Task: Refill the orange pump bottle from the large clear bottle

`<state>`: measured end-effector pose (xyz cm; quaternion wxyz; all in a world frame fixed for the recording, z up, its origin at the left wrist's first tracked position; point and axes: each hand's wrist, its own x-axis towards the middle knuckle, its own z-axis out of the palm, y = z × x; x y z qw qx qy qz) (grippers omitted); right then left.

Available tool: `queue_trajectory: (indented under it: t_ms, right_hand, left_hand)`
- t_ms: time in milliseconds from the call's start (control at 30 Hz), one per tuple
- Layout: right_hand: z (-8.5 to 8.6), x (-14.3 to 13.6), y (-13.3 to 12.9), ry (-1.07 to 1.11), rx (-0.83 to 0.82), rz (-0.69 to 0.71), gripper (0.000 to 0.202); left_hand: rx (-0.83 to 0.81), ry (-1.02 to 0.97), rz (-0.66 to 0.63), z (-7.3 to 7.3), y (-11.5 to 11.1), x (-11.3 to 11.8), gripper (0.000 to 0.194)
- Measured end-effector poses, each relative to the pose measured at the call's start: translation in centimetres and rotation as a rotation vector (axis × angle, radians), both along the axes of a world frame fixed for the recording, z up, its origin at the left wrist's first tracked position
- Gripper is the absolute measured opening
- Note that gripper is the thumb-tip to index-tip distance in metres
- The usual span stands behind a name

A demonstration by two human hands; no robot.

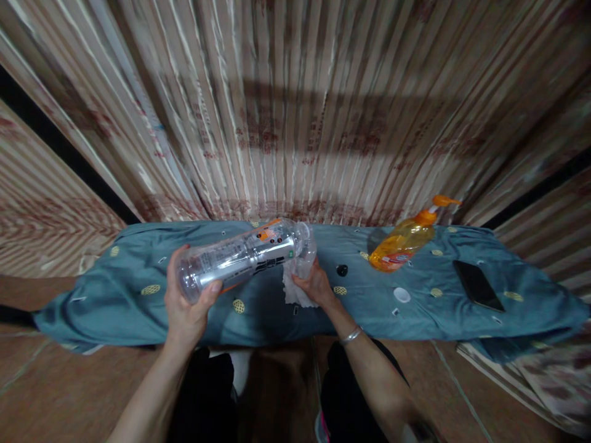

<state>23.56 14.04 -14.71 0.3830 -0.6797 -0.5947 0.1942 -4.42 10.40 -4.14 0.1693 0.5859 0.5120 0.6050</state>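
Observation:
My left hand (189, 304) is wrapped round the base of a large clear plastic bottle (240, 257) with an orange and silver label. The bottle is tilted, its neck pointing right and slightly up. At its mouth, my right hand (315, 284) holds a small clear cup (305, 255), which overlaps the bottle's neck. Whether the two touch is hard to tell. A crumpled white tissue (295, 291) shows beneath the cup, beside my right fingers. Any liquid passing between bottle and cup cannot be made out.
A blue-green patterned cloth (258, 320) covers the low table. On its right side lie an orange pump bottle (399, 246), leaning, and a black phone (478, 285). A small black object (341, 270) is right of my right hand. A striped curtain (295, 123) hangs behind.

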Motion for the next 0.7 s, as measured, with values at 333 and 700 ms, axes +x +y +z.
queue_trajectory:
  t_ms: [333, 700]
  right_hand:
    - [0.26, -0.06, -0.01, 0.003, -0.01, 0.005, 0.075]
    - [-0.08, 0.04, 0.02, 0.024, 0.013, 0.01, 0.077]
  left_hand:
    - [0.0, 0.019, 0.01, 0.5, -0.32, 0.17, 0.091]
    - [0.008, 0.004, 0.009, 0.08, -0.06, -0.07, 0.089]
